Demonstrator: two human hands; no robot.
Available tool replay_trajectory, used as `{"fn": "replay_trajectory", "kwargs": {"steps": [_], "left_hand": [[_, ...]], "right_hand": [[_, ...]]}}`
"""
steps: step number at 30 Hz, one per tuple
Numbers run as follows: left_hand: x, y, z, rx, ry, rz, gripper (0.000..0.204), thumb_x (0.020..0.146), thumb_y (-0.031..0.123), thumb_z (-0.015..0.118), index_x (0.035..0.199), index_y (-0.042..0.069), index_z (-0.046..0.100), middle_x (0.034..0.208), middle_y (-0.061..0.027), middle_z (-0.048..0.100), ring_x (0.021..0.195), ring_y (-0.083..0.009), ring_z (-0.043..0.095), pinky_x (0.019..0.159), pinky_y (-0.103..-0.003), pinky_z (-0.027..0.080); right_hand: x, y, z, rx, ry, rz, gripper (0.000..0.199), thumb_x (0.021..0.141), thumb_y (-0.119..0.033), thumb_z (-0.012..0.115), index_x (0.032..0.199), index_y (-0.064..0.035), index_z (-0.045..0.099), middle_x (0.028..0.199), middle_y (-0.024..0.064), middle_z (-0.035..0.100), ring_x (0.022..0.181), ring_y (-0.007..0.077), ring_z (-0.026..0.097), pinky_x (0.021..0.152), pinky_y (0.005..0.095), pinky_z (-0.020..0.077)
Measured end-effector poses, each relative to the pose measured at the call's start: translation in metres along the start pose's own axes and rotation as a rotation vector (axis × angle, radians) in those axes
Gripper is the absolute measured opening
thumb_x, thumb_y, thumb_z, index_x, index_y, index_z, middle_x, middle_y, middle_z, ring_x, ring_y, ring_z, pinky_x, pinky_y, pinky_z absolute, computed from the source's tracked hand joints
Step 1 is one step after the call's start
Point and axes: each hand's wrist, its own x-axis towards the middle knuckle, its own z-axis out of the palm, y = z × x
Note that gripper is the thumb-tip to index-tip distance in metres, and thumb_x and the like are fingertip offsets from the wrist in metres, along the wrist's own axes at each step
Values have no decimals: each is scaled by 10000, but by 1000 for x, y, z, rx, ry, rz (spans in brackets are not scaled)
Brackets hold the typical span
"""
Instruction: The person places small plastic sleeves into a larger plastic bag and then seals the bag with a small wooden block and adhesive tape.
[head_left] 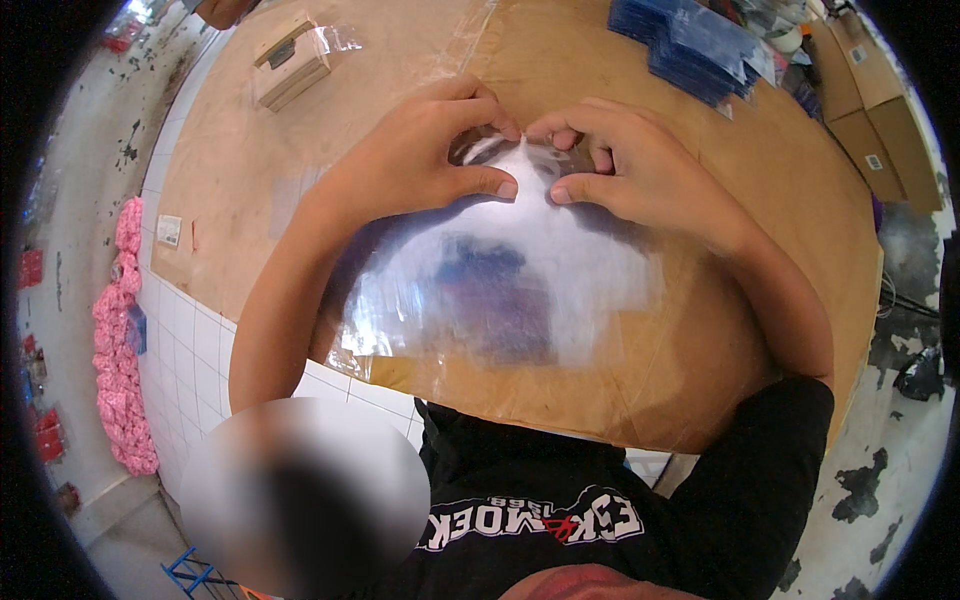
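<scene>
A clear, shiny plastic sheet or bag lies on the brown-covered table in front of me, with a blue-purple patch showing in its middle. Whether it is a single piece or a pile, I cannot tell. Its far end is lifted and bunched between my hands. My left hand has its thumb and bent fingers closed on the plastic from the left. From the right, my right hand pinches the same end, fingertips curled above the thumb. The two index fingertips almost meet at a raised peak of the plastic.
A small wooden block or box with a dark slot stands at the far left of the table. Stacked blue flat packs lie far right, beside cardboard boxes. A pink bundle hangs or lies left of the table.
</scene>
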Motion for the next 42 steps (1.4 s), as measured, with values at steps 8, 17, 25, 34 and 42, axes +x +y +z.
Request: {"fn": "replay_trajectory", "kwargs": {"steps": [8, 17, 25, 34, 42], "left_hand": [[5, 3, -4, 43, -65, -72, 442, 697, 242, 823, 1013, 9, 620, 927, -77, 551, 839, -180, 555, 729, -291, 456], [2, 2, 1, -105, 120, 27, 264, 720, 117, 787, 888, -11, 628, 776, -72, 582, 719, -165, 567, 615, -282, 448], [-1, 14, 2, -369, 241, -109, 155, 802, 51, 722, 908, -30, 644, 782, -40, 644, 625, -75, 592, 550, -194, 484], [-2, 4, 2, -625, 219, -298, 136, 864, 124, 675, 889, -6, 643, 759, -9, 628, 613, -59, 590, 530, -187, 478], [-2, 2, 3, -587, 238, -250, 133, 864, 131, 678, 851, 3, 645, 731, 1, 619, 587, -45, 561, 495, -177, 422]], "right_hand": [[4, 7, 2, 154, -87, 117, 399, 688, -61, 732, 1074, -33, 636, 780, 84, 640, 699, 204, 608, 627, 330, 472], [1, 5, 2, 159, 88, 1, 209, 713, -77, 728, 910, -20, 686, 748, 84, 638, 670, 180, 603, 618, 307, 480], [2, 15, 12, 478, 200, -26, 122, 780, -57, 705, 895, -22, 684, 726, 26, 642, 644, 59, 564, 578, 230, 455], [1, 13, 13, 404, 240, 45, 70, 784, -58, 694, 837, -14, 684, 686, 34, 647, 613, 68, 564, 554, 234, 449], [0, 12, 12, 189, 329, -161, 69, 780, -57, 691, 837, -21, 675, 740, 75, 641, 616, 131, 608, 549, 260, 477]]}}
